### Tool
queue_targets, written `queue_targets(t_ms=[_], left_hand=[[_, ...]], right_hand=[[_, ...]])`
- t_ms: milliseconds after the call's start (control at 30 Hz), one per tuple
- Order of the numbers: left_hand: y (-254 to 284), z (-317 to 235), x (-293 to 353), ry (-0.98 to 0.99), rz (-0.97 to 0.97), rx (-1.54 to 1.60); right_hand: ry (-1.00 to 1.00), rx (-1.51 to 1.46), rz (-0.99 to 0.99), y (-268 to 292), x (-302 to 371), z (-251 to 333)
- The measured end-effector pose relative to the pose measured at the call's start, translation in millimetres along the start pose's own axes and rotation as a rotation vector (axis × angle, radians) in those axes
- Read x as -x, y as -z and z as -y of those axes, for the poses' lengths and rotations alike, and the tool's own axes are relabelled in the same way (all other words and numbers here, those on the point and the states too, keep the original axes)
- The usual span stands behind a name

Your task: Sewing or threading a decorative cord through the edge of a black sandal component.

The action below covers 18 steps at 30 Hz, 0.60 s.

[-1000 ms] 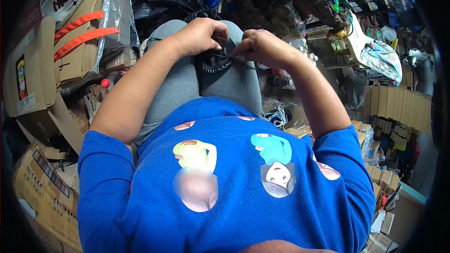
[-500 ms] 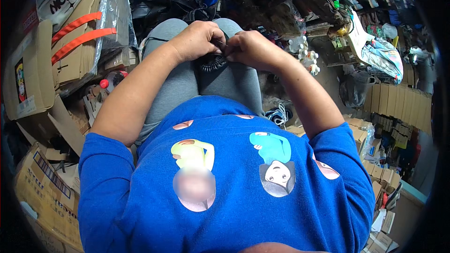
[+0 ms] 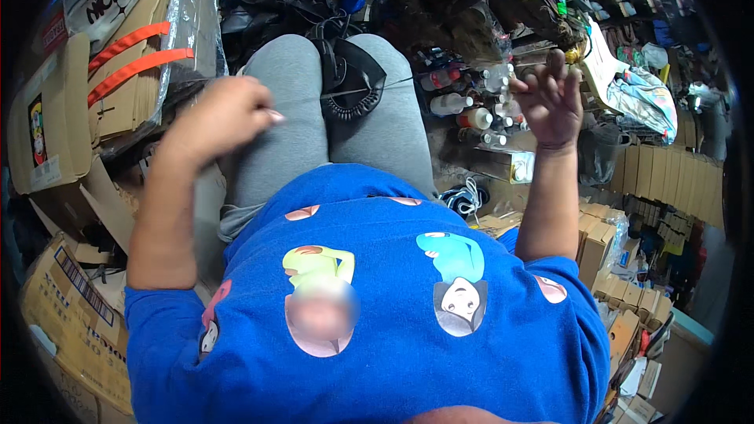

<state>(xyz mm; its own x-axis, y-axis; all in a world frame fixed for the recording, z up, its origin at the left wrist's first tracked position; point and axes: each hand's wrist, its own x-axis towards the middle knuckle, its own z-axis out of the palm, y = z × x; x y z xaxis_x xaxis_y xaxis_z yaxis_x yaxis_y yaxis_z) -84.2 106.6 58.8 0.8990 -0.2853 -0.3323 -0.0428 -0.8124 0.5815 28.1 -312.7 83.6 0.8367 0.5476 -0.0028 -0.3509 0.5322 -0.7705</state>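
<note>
A black shoe-like piece [image 3: 353,78] with a ribbed, curved edge rests between my knees. A thin dark thread [image 3: 400,80] runs from it toward my right hand. My left hand [image 3: 228,114], blurred by motion, is raised over my left thigh with its fingers bent together in a pinch. The thread near it is too fine to follow all the way. Out to the right, my right hand [image 3: 552,102] is lifted palm up, some fingers curled and others raised, at the thread's far end. Neither hand touches the black piece.
Several bottles [image 3: 475,118] lie beside my right knee, near a bundle of cord [image 3: 465,195]. Cardboard [image 3: 55,110] with orange straps [image 3: 137,71] is stacked at left. A large carton [image 3: 78,322] stands lower left. Dark items [image 3: 275,0] pile up beyond my knees.
My hands were close together over the black piece. They have swung widely apart, left hand to the left and right hand to the right, uncovering the piece and stretching the thread.
</note>
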Motion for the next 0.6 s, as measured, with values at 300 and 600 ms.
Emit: queue_targets(t_ms=[300, 600], left_hand=[[-18.3, -27.1, -62.0, -0.320, -0.162, 1.992], [-1.3, 34.6, -81.4, -0.018, -0.114, 1.665]], right_hand=[[-0.658, 1.648, -0.133, -10.1, 35.9, -63.5], [-0.556, 1.229, -0.319, 28.0, 93.2, -87.9]])
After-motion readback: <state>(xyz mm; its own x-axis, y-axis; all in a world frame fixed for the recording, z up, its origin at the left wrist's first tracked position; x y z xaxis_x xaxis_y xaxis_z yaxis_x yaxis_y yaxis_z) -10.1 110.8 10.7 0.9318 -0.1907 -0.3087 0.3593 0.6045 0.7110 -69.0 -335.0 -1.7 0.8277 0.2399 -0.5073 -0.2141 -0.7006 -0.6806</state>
